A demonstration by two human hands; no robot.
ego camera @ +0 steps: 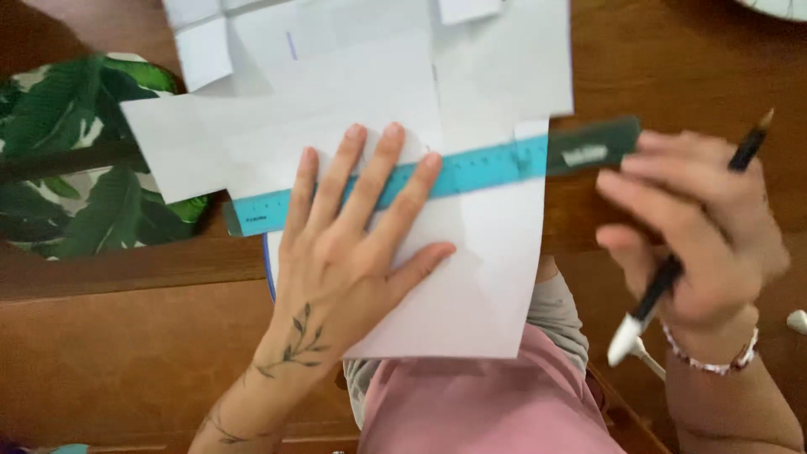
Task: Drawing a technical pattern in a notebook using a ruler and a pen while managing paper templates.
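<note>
- The left hand (353, 252) is lying flat, fingers spread wide, pressing a teal ruler (471, 168) onto a white paper sheet (479, 277).
- The ruler is running slantwise across the sheet, its dark end sticking out past the right edge.
- The right hand (698, 235) is hovering beside the sheet, its grip closing around a black pen (672, 269).
- The sheet is overhanging the brown wooden worktop (126, 336) near a leaf-patterned pouch (76, 168).

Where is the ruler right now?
In the head view the teal ruler lies across the white paper at centre, pinned under the left hand, its dark end beside the right hand.
</note>
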